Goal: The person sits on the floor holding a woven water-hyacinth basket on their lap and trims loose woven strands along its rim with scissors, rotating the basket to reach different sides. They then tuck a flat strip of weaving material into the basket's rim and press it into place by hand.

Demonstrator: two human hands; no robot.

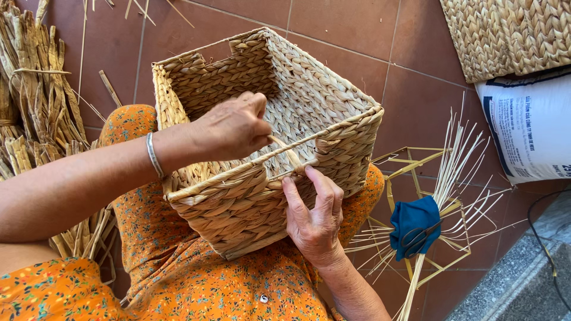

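A rectangular woven straw basket (333,89) rests tilted on my lap, its open top facing up and away. My left hand (232,128) reaches over the near rim into the basket, fingers pinched on a pale fibre strand (285,150) at the handle gap. My right hand (314,215) is below the near rim, with thumb and forefinger pressed on the strand's end at the rim's edge. A silver bangle (154,156) sits on my left wrist.
Bundles of dried straw (35,107) lie on the left of the red tiled floor. A yellow wire frame with loose straw stalks and a blue cloth (416,224) holding scissors lies to the right. A woven mat (505,32) and a white sack (532,128) sit top right.
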